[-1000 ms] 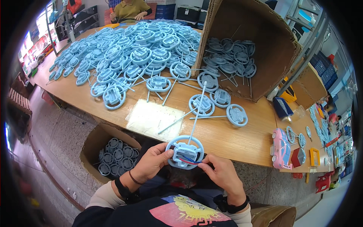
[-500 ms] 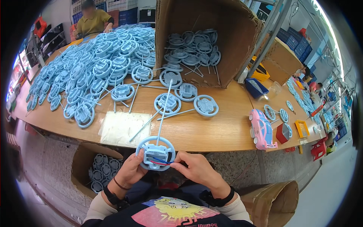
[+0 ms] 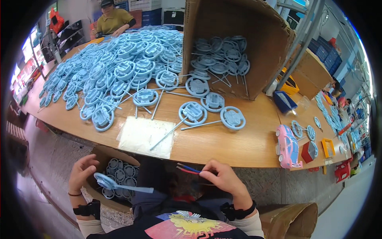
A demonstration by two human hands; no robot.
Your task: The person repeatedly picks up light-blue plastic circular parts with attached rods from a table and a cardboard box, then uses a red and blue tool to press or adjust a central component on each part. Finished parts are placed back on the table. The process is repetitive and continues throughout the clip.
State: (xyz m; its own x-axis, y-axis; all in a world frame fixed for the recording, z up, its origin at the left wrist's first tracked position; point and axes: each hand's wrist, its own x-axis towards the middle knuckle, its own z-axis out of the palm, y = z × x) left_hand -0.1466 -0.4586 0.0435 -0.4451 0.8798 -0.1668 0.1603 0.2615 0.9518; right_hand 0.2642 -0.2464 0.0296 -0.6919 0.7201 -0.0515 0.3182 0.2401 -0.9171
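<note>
My left hand (image 3: pixel 82 172) is at the left, over the edge of a cardboard box, its fingers spread. Right beside it a light-blue toy steering wheel (image 3: pixel 104 181) with a long stem hangs tilted in the air above the box, apart from the fingers as far as I can see. My right hand (image 3: pixel 223 176) is in front of the table edge, thumb and fingers pinched on a few red and blue wires (image 3: pixel 191 170) whose ends point left.
The box (image 3: pixel 137 160) below holds several more wheels. On the table (image 3: pixel 223 153) lie a large heap of wheels (image 3: pixel 115 67), a tipped carton (image 3: pixel 258 44), a white sheet (image 3: pixel 137 139) and a pink-and-blue toy car (image 3: pixel 288 145). A person (image 3: pixel 113 20) sits across.
The steering wheel has left both hands and moved down-left over the box. My left hand has moved left and opened. The wires have come away from the wheel with my right hand.
</note>
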